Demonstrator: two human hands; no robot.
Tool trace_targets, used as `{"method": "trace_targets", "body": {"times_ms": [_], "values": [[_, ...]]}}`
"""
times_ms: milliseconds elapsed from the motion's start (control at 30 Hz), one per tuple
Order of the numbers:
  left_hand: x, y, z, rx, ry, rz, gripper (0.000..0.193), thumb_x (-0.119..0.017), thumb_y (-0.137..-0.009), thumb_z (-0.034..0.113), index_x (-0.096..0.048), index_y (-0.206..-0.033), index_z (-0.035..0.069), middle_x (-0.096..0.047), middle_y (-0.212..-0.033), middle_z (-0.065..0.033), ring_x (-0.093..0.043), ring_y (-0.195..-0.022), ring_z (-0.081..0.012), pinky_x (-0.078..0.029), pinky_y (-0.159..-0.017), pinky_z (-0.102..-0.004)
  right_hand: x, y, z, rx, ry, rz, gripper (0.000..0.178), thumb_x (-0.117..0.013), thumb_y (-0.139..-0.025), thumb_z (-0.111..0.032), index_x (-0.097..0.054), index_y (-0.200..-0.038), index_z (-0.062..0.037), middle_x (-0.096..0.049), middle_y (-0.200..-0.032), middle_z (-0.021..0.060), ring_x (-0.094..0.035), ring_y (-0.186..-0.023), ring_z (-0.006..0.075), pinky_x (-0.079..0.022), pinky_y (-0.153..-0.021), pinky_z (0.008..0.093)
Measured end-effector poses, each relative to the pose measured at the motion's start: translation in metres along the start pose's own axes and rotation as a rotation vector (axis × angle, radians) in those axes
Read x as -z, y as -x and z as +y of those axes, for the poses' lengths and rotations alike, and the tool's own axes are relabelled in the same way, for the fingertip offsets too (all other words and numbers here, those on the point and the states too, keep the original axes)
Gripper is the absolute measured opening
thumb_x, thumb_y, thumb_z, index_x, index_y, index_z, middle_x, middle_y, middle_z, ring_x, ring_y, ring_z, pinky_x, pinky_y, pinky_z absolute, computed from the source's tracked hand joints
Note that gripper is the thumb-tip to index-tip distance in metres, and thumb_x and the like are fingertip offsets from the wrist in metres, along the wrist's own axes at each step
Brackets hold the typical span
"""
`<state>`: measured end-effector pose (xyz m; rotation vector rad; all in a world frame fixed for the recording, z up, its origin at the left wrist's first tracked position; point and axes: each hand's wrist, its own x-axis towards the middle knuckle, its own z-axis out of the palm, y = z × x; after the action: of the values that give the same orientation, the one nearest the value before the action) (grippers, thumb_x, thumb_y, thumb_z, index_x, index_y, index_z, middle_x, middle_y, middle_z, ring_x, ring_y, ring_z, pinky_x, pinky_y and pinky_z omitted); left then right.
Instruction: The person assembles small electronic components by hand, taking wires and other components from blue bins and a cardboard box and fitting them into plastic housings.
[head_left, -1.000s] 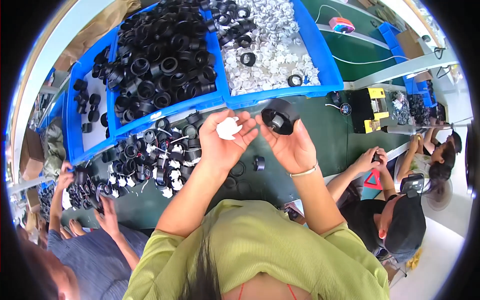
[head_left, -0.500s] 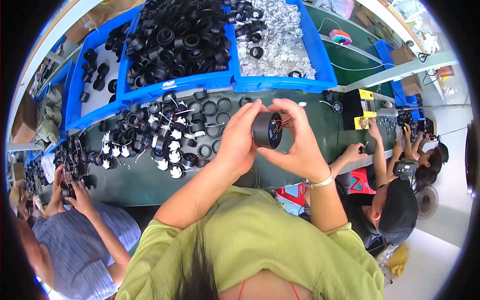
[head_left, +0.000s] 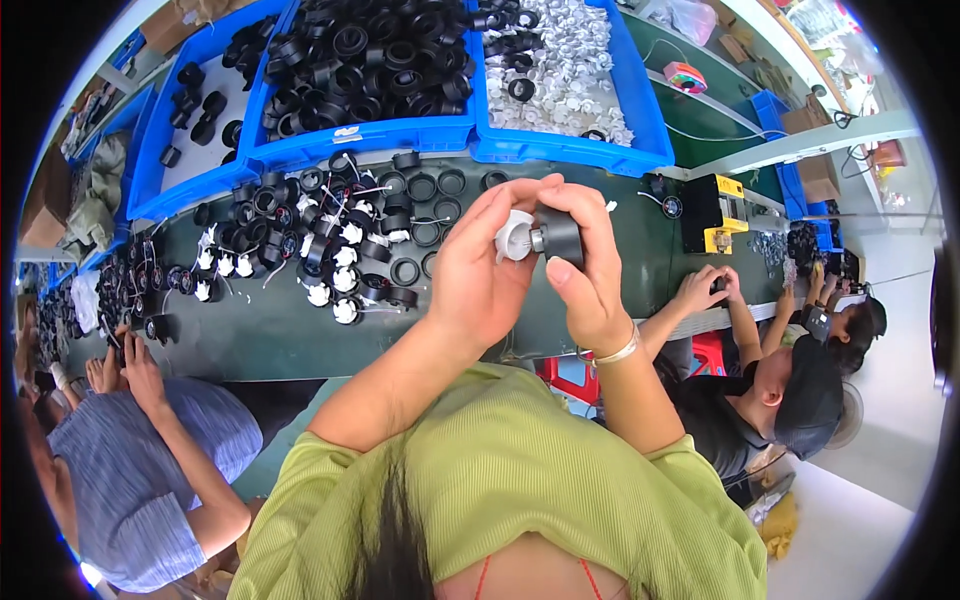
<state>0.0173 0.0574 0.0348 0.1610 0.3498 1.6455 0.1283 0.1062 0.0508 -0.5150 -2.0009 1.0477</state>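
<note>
Above the table's front part, my two hands meet around a two-part piece. My left hand has its fingers curled round a white fan wheel, whose cupped side faces right. My right hand grips a black cylindrical motor housing, thumb against its lower edge. A short metal shaft lies between the two parts; whether it sits inside the wheel I cannot tell. Left of my hands lie black rings and a group of housings with white wheels attached.
Blue bins at the back hold black housings and white wheels. A yellow-and-black device stands to the right, near a loose wired motor. Co-workers sit close on both sides, a blue-striped shirt left and a black cap right.
The housing has turned: its circuit-board face with wires no longer shows, and its shaft side faces left. A white fan wheel now shows in my left hand.
</note>
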Motion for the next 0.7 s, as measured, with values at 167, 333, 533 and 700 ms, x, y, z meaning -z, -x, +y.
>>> {"method": "trace_targets", "body": {"times_ms": [167, 333, 533, 700], "values": [[-0.005, 0.008, -0.003, -0.056, -0.085, -0.032, 0.032, -0.030, -0.092, 0.020, -0.046, -0.111, 0.001, -0.046, -0.119, -0.0105, -0.045, -0.106, -0.0183, -0.034, -0.092, -0.0323, -0.004, 0.005, 0.002, 0.106, 0.184, -0.003, 0.044, -0.051, -0.073, -0.023, -0.046, -0.109, -0.0005, -0.047, -0.102, 0.0202, -0.048, -0.092, 0.0317, -0.042, -0.076, 0.0360], [-0.003, 0.015, -0.006, -0.150, -0.318, -0.133, 0.039, -0.026, -0.093, 0.024, -0.036, -0.123, 0.001, -0.038, -0.125, -0.0096, -0.039, -0.113, -0.0173, -0.029, -0.096, -0.0301, -0.006, 0.010, -0.001, 0.178, 0.338, -0.031, 0.045, -0.053, -0.070, -0.022, -0.046, -0.109, -0.0024, -0.045, -0.101, 0.0218, -0.050, -0.084, 0.0334, -0.044, -0.068, 0.0356], [0.014, 0.032, -0.013, -0.148, -0.478, -0.211, 0.053, -0.023, -0.092, 0.035, -0.018, -0.133, 0.003, -0.023, -0.136, -0.0107, -0.026, -0.123, -0.0209, -0.021, -0.101, -0.0337, -0.015, 0.029, -0.003, -0.011, 0.218, -0.122, 0.042, -0.051, -0.070, -0.018, -0.041, -0.110, -0.0063, -0.040, -0.102, 0.0182, -0.049, -0.079, 0.0333, -0.042, -0.063, 0.0385], [0.082, 0.023, -0.016, 0.184, -0.415, 0.114, 0.046, -0.032, -0.092, 0.032, -0.029, -0.129, 0.005, -0.034, -0.129, -0.0087, -0.034, -0.117, -0.0205, -0.029, -0.098, -0.0341, -0.056, 0.058, 0.038, -0.399, 0.321, -0.241, 0.044, -0.048, -0.079, -0.023, -0.032, -0.117, -0.0070, -0.039, -0.105, 0.0213, -0.048, -0.087, 0.0386, -0.042, -0.070, 0.0427]]}}
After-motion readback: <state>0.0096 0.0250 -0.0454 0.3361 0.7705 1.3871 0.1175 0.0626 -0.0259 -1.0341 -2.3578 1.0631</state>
